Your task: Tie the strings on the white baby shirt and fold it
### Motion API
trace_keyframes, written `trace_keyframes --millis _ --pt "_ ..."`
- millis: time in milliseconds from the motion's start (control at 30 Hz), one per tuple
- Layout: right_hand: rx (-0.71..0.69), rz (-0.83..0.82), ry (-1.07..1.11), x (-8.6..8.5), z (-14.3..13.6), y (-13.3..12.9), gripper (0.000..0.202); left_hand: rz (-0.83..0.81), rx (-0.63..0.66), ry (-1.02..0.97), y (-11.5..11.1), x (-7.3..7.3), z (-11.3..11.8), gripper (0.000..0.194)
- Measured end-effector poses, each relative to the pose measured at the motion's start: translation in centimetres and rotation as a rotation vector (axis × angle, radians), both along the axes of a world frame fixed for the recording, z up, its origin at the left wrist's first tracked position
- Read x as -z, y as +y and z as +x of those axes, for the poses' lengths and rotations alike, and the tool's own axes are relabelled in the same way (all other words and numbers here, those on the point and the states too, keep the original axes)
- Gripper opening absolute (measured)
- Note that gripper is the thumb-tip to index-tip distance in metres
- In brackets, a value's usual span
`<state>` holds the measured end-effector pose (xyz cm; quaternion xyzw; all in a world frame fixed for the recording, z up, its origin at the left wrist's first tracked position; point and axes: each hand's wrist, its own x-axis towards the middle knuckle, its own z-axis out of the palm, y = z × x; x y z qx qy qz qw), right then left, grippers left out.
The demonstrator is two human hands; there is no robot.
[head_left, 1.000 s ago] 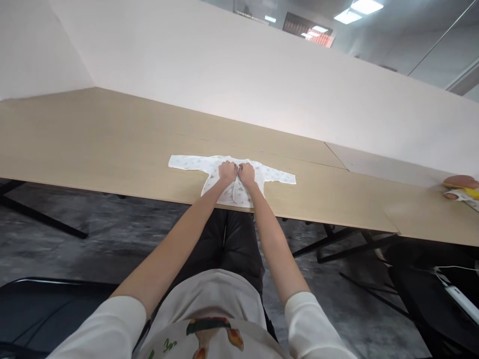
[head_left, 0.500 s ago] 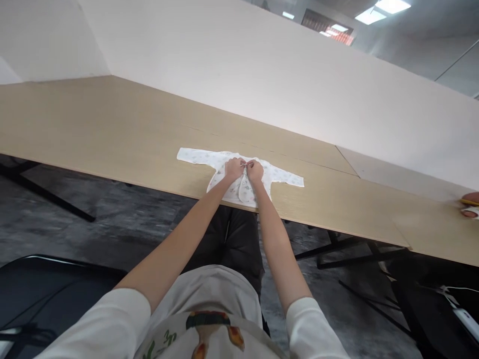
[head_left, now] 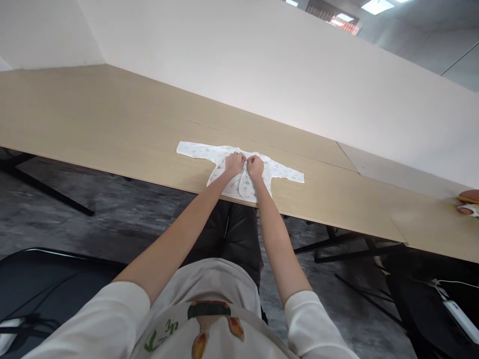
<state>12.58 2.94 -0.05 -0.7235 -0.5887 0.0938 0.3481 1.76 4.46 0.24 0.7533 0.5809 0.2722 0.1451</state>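
A white long-sleeved baby shirt with small prints lies on the table, sleeves spread to both sides and its hem at the near edge. Its front panels overlap in the middle. At the upper front opening, my left hand has its fingers pinched together on the shirt's thin ties. Close beside it, my right hand pinches there too, knuckles up. The fingertips nearly meet, and the ties between them are mostly hidden.
The long wooden table runs along a white partition. Another person's hand shows at the right edge beside something white. Black chairs stand at lower left and lower right, the right one bearing a white power bank-like object.
Both hands stay at the shirt's front, and the fingertips have drawn closer together over the ties. The view has shifted slightly; the shirt lies as before.
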Motion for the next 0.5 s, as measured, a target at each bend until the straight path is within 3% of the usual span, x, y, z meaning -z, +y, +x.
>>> trace_keyframes --millis 267,500 --pt "-0.032 0.091 0.016 -0.43 -0.39 -0.59 0.033 0.009 0.045 -0.053 -0.23 -0.26 -0.25 0.029" --pt "-0.043 0.077 0.212 -0.05 0.23 -0.09 0.032 -0.035 0.084 -0.103 -0.13 -0.8 -0.59 0.025"
